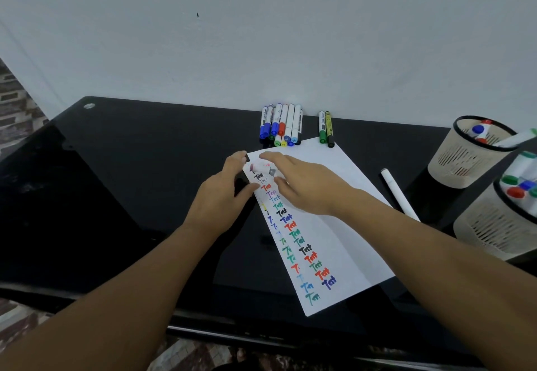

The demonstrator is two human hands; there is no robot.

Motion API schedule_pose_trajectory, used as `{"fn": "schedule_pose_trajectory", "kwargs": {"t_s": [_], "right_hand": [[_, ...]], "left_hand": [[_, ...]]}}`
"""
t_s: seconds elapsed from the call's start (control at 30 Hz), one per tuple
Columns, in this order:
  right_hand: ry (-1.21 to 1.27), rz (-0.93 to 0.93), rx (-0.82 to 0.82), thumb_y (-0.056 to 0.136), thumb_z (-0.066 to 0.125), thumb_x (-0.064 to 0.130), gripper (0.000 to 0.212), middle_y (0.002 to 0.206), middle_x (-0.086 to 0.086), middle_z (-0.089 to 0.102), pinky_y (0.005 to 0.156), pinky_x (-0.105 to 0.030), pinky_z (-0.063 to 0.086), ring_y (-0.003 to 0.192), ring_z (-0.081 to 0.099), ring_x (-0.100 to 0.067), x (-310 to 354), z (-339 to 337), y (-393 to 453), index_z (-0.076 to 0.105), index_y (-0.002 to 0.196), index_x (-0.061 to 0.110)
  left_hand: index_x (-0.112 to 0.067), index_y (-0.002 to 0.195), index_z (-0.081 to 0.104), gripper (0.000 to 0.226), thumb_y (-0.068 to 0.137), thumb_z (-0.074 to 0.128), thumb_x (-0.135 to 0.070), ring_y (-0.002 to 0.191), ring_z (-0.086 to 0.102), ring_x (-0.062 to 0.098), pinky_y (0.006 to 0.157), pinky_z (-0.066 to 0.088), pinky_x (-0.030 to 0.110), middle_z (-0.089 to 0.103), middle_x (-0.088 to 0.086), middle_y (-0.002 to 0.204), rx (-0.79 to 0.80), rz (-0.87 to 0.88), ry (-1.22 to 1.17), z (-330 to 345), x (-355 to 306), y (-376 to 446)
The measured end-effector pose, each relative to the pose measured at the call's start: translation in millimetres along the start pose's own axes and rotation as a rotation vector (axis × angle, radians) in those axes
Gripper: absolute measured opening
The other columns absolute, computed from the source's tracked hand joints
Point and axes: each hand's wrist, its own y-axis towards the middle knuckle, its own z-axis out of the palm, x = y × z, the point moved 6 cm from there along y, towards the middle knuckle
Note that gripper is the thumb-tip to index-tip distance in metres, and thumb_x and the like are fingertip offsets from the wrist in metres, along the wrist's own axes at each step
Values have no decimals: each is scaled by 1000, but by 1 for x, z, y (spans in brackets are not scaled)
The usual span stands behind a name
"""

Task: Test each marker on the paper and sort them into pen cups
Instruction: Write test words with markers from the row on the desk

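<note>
Far cup [470,155] holds blue- and red-capped markers; near cup [499,225] holds green, red, blue. Both hands, left [223,190] and right [302,181], pinch a blurred marker [263,168], perhaps uncapped, over the paper [334,225].

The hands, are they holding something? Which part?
Something small and blurred sits between the left hand and right hand, over the paper; what, and where gripped, cannot be told.

A white sheet of paper [325,196] is marked with rows of "Test" in black, red, purple, green and blue, running from under the fingers [270,157] toward the near edge. Beyond the fingertips, markers [280,126] with white barrels are capped in blue, red, green and yellow. A glossy black table [130,181] is seen, and two beige slotted pen cups [467,158] are rimmed in black.
</note>
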Motion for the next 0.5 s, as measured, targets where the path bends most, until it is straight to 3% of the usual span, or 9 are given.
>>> {"fn": "schedule_pose_trajectory", "kwargs": {"t_s": [0.07,0.17,0.33,0.43,0.5], "right_hand": [[60,10,-30,111,34,33,51,149,-1,51,72,-31,55,85,63,-10,-1,-3,-1,18,159,39],[96,27,-31,112,32,32,50,150,0,51,75,-28,53,92,60,-7,-2,-2,-2,21,160,39],[131,45,-23,111,36,33,54,152,2,51,65,-20,42,81,59,-3,0,2,-4,16,162,38],[129,31,-30,112,35,33,54,151,3,52,65,-19,45,86,61,-3,1,3,-3,16,162,41],[104,13,-25,112,34,33,53,148,2,53,73,-22,51,97,63,-8,3,5,-4,18,161,43]], "left_hand": [[-23,153,34,69,95,68,-40,120,60,14,89,44,22,61,-5,139,31,-41,6,2,3,3],[-22,150,46,61,96,64,-44,115,60,13,90,43,24,66,-3,131,46,30,110,5,2,5],[-15,140,59,45,98,66,-29,101,64,22,82,49,33,73,3,108,-12,165,144,3,-6,2],[-10,134,64,39,96,68,-22,95,66,22,80,51,33,75,4,107,-42,247,169,0,-12,0],[-9,133,65,38,97,68,-20,97,66,21,81,50,31,74,4,111,-47,248,177,1,-12,0]]}}
